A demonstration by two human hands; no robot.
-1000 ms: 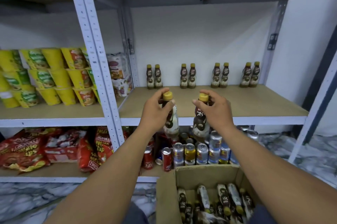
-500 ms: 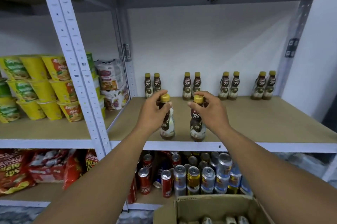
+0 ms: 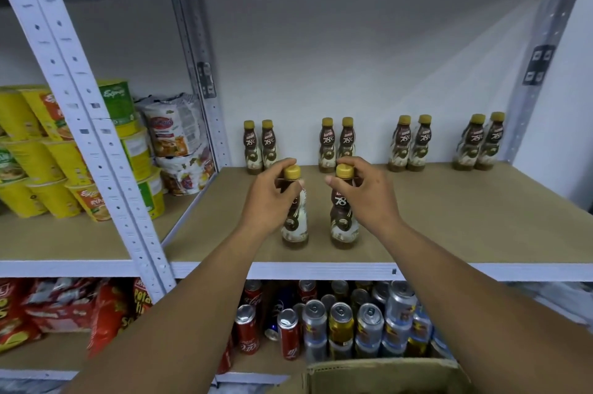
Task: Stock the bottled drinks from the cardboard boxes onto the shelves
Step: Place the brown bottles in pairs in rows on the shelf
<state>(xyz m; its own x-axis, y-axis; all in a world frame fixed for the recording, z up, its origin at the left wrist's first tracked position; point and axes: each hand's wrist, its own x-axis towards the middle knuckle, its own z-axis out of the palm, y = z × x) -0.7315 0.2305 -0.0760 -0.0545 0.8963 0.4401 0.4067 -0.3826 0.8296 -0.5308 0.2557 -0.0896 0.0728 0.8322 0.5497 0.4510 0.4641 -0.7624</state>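
My left grip (image 3: 269, 201) clasps the left bottle (image 3: 295, 226) and my right grip (image 3: 365, 197) the right bottle (image 3: 343, 223) at their necks, both upright near the shelf (image 3: 449, 217) front, the back row (image 3: 327, 143) directly beyond.

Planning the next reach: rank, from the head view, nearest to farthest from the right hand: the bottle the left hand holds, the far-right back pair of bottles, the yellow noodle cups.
1. Bottle in the left hand, just left of the right hand.
2. Far-right back pair of bottles, behind and to the right.
3. Yellow noodle cups, next bay, far left.
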